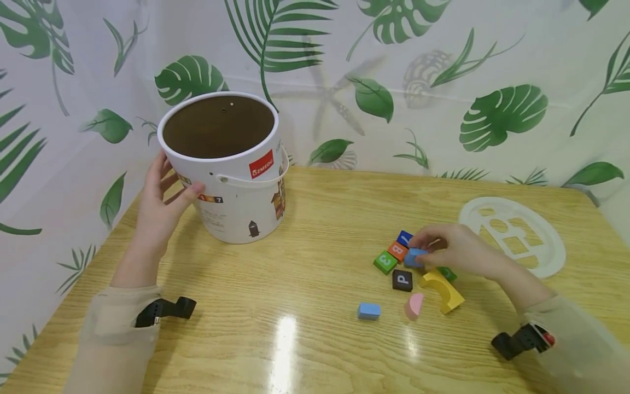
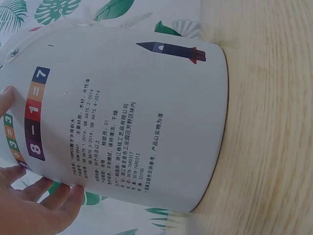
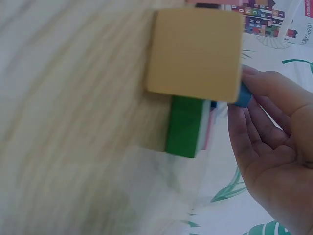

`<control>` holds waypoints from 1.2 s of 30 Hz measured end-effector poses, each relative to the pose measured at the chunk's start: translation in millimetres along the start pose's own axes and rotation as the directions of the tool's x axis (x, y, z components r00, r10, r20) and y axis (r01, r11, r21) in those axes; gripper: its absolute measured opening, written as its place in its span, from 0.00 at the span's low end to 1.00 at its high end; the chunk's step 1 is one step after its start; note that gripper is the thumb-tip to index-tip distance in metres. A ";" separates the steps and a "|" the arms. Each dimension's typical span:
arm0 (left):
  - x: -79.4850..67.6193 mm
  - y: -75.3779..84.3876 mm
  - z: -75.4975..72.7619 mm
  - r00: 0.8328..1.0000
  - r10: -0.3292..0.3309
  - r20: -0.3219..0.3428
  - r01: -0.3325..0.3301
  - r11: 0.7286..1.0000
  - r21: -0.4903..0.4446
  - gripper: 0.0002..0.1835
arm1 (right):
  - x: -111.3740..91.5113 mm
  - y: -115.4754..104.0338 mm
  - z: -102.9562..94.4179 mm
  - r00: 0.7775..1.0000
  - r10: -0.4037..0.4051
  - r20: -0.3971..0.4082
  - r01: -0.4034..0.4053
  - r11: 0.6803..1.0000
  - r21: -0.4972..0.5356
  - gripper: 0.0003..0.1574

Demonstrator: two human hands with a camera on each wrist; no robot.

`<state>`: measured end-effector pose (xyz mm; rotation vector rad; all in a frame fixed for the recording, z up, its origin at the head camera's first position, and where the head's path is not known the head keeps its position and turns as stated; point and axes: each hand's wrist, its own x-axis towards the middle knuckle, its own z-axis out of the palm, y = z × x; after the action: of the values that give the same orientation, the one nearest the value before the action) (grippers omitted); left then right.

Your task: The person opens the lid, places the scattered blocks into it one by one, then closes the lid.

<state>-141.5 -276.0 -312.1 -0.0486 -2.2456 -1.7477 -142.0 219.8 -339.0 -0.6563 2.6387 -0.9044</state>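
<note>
A white bucket (image 1: 241, 213) with a thin handle stands at the back left of the table. My left hand (image 1: 164, 202) holds its left side, thumb on the front wall and fingers around the side; the left wrist view shows the printed wall close up. Over a cluster of blocks at the right, my right hand (image 1: 455, 249) pinches a light blue block (image 1: 414, 257) between thumb and fingers. Beside it lie a dark blue block (image 1: 404, 238), an orange B block (image 1: 397, 251), a green 3 block (image 1: 385, 262) and a black P block (image 1: 402, 280).
A yellow arch block (image 1: 443, 291), a pink half-round block (image 1: 414, 305) and another light blue block (image 1: 369, 311) lie nearer the front. A green block (image 1: 447, 273) is partly hidden behind the arch. A white oval lid with cut-outs (image 1: 553, 246) lies at the right.
</note>
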 end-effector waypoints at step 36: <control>0.3 -1.4 0.0 1.000 -0.013 0.000 0.013 1.000 0.021 0.44 | 79.8 -99.9 -26.9 0.936 -0.305 -0.174 0.326 0.939 0.109 0.13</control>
<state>-142.1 -276.4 -313.3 -0.0293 -2.2689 -1.7300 -188.4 123.5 -263.9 -1.0354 2.6149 -1.2609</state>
